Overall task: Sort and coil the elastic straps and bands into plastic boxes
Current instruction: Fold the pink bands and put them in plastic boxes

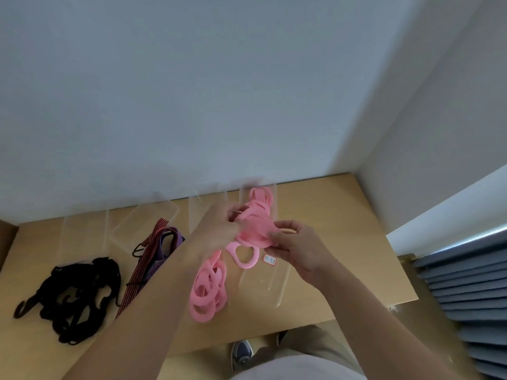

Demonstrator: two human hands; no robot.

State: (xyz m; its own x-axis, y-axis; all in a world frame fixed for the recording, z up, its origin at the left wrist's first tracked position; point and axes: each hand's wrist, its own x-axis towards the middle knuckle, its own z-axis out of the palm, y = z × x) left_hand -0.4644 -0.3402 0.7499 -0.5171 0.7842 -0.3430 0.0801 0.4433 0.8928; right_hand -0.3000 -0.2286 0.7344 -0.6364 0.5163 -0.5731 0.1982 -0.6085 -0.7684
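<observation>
Around: black cords (74, 292) lie heaped on the table (343, 215), far left of the pink bundle (255, 229). A blue curtain (466, 297) is far right of it and a shoe (241, 351) is below it.
In the way: your hands hide the bundle's middle.
Left hand (216, 229): it grips the bundle's left side, fingers curled in.
Right hand (299, 248): it pinches the bundle's right side.
Bundle: you hold it over the sticker box (274, 286); can't tell if it touches.
Middle box (203, 207): it sits just left of the bundle, with pink coils (208, 286) at its near end.
Slanted box (153, 215): it is further left and holds a striped strap (153, 237) and a purple band (175, 237), both spilling out.
Left box (85, 229): it stands behind the cords; contents unclear.
</observation>
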